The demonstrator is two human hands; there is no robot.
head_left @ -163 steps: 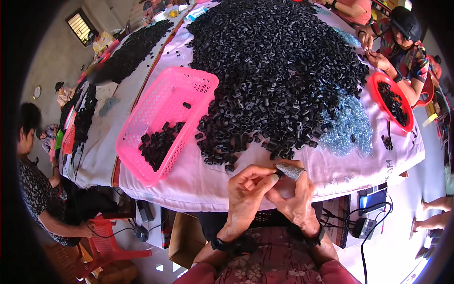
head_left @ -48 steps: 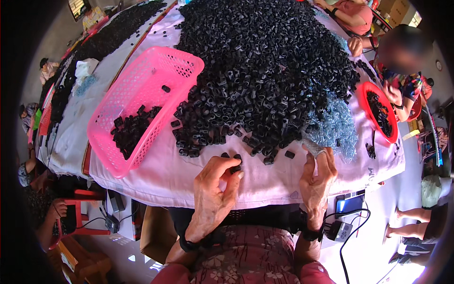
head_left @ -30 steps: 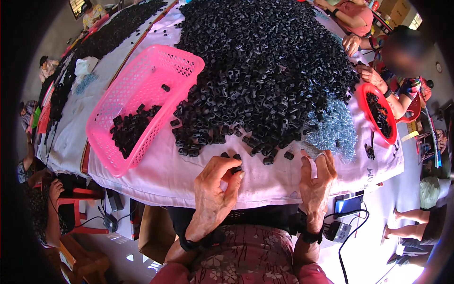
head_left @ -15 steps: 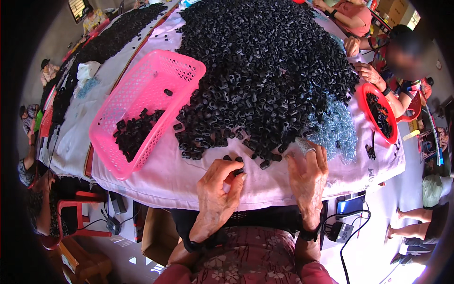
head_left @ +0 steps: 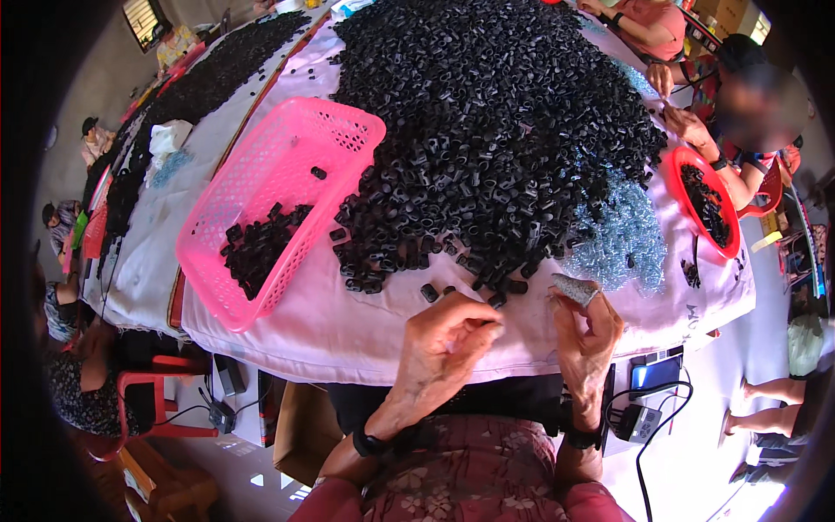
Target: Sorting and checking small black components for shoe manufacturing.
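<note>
My left hand [head_left: 442, 344] is over the near edge of the cloth, thumb and forefinger pressed together; whatever they hold, if anything, is hidden. Just beyond its fingers lie a few loose small black hollow plastic parts [head_left: 429, 292]. My right hand [head_left: 584, 339] is curled to its right, with a grey wrap [head_left: 575, 289] on one finger. Its fingertips bend together, and I cannot make out what is in them. Past both hands spreads a big heap of the same black parts [head_left: 487, 157]. Beside my right hand rises a pile of small clear bluish pieces [head_left: 616, 239].
A pink perforated basket [head_left: 202, 252] with black parts in it stands at the left. On the right is a red bowl [head_left: 736, 228] of dark pieces, near a co-worker's hands [head_left: 687, 126]. A cable [head_left: 639, 470] hangs below the table's near edge.
My left hand has moved right, toward my right hand; the black part seen at its fingertips no longer shows there. The whole view has shifted slightly.
</note>
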